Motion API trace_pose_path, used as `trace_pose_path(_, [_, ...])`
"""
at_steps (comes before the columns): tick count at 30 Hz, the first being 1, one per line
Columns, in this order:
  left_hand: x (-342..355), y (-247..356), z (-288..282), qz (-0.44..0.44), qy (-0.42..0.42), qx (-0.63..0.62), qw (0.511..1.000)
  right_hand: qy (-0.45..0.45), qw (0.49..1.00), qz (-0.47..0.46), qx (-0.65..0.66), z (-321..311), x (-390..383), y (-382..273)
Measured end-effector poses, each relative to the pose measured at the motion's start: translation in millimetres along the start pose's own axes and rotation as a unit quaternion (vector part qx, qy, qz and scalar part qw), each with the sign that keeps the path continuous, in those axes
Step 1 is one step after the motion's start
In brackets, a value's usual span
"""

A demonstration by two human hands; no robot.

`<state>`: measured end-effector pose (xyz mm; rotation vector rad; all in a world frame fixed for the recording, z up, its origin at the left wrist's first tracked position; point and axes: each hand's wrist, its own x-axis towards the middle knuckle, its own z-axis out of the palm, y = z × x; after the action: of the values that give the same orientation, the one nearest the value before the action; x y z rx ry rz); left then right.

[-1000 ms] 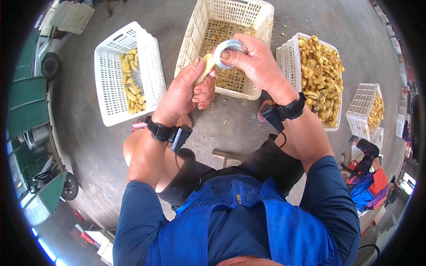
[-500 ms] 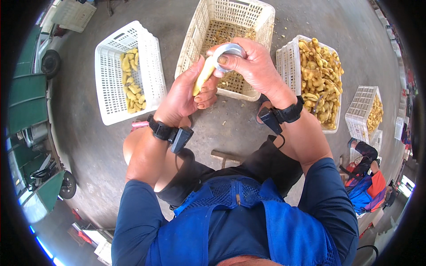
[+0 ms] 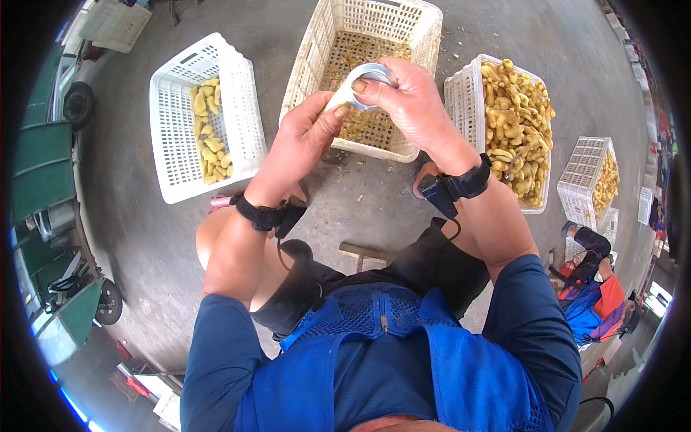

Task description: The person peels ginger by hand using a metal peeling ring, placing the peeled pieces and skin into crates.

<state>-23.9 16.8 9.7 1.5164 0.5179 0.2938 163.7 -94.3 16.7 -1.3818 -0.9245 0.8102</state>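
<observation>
My left hand is closed round a pale piece of ginger, its thumb laid along the near end. Most of the piece is hidden by fingers. My right hand grips a silvery ring-shaped scraper, thumb pressed on its near side. The scraper meets the far end of the ginger, though the exact contact is covered. Both hands are held above the near part of a cream plastic crate, which has thin yellowish scraps over its slotted bottom.
At left, a white crate holds pale ginger pieces. To the right, another crate is heaped with knobbly ginger. Farther right stand a smaller crate of ginger and a person. A wooden stool shows between my legs.
My left hand has turned, so its curled fingertips no longer show and the ginger is more covered. The right hand stays at nearly the same place with the scraper.
</observation>
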Motion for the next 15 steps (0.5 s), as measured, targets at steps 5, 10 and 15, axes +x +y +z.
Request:
trace_pose_path(5, [-1, 6, -10, -0.073, -0.053, -0.137, 0.987, -0.005, 0.996, 0.047, 0.080, 0, 1, 2])
trace_pose_path(10, [-6, 7, -16, -0.089, -0.098, -0.288, 0.948, -0.017, 0.964, 0.117, 0.236, 5, 0, -2])
trace_pose_path(15, [-1, 6, -15, -0.106, -0.097, -0.307, 0.941, -0.027, 0.951, 0.117, 0.283, 3, 2, -2])
